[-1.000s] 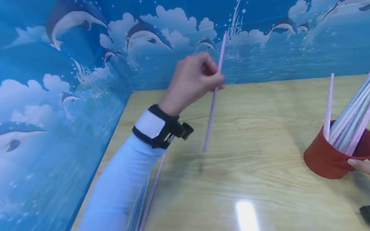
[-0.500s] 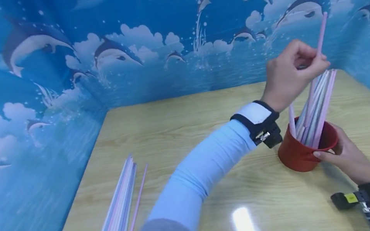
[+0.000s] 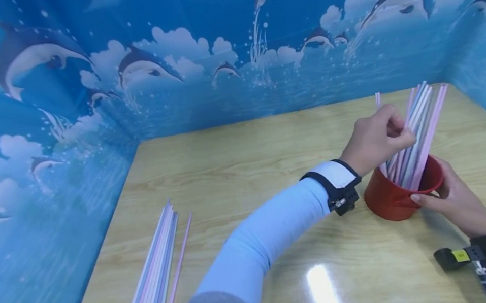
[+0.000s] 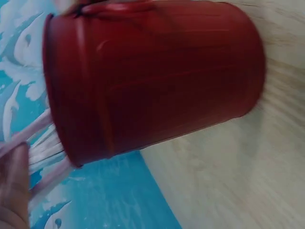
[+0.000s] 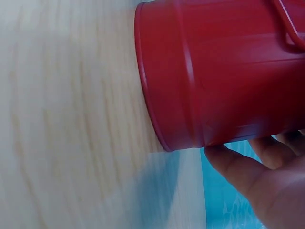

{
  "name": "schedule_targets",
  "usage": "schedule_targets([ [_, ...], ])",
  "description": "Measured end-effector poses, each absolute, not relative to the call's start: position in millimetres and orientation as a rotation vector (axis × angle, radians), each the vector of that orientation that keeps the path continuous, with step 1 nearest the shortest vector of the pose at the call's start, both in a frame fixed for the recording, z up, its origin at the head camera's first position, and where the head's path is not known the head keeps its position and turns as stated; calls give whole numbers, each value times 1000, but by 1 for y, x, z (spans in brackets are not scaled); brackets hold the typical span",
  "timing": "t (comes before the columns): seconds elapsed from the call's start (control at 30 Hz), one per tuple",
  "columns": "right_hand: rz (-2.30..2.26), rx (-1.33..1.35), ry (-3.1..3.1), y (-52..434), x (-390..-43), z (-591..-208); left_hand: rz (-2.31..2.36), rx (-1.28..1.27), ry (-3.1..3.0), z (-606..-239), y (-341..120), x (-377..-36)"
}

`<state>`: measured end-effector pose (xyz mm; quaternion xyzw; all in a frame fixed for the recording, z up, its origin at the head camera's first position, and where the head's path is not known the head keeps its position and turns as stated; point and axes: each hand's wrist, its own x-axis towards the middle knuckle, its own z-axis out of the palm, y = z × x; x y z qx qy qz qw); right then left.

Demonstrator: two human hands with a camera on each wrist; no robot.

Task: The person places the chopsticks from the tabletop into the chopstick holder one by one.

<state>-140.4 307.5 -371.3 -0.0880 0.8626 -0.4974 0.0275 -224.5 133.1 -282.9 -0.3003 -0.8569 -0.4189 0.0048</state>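
Note:
A red bucket (image 3: 388,202) stands on the table at the right, several pastel drinking straws (image 3: 429,141) leaning out of its mouth. My left hand (image 3: 372,139) is over the near-left side of its rim, thumb and forefinger pinching a pink straw (image 3: 408,105) whose lower part is down among the others. My right hand (image 3: 449,198) grips the bucket's right side, thumb at the front rim and the other fingers mostly hidden behind. In the left wrist view the bucket's wall (image 4: 162,81) fills the middle, with left-hand fingers (image 4: 15,186) by the straws at the lower left.
A loose bundle of pastel straws (image 3: 156,280) lies on the left of the wooden table (image 3: 236,168), with a single pink straw (image 3: 178,272) just right of it. Blue dolphin-print sheets (image 3: 198,91) rise at the back and both sides.
My left hand has carried a pink straw rightward from mid-table to the bucket, then lowered it in among the others. My right hand keeps holding the bucket; the head view has shifted right.

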Motion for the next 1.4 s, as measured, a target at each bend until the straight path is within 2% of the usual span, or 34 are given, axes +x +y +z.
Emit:
schedule_targets([
  [0.23, -1489, -251, 2663, 307, -142, -372, -858, -883, -2933, -272, 121, -220],
  [0.37, -1503, -287, 2676, 308, -141, -373, -561, -923, -2989, -259, 90, -222],
  [0.57, -1530, -333, 2697, 304, -146, -377, -307, -686, -3011, -262, -26, -218],
  [0.73, -1502, -298, 2750, 307, -148, -381, -61, -263, -3125, -300, -139, -197],
  [0.9, -1403, -245, 2805, 310, -149, -388, 139, 51, -3291, -333, -205, -161],
  [1.1, -1440, -305, 2796, 312, -149, -391, 63, 36, -3321, -356, -222, -139],
  [1.4, -1477, -300, 2790, 307, -147, -387, -52, 46, -3361, -366, -218, -137],
])
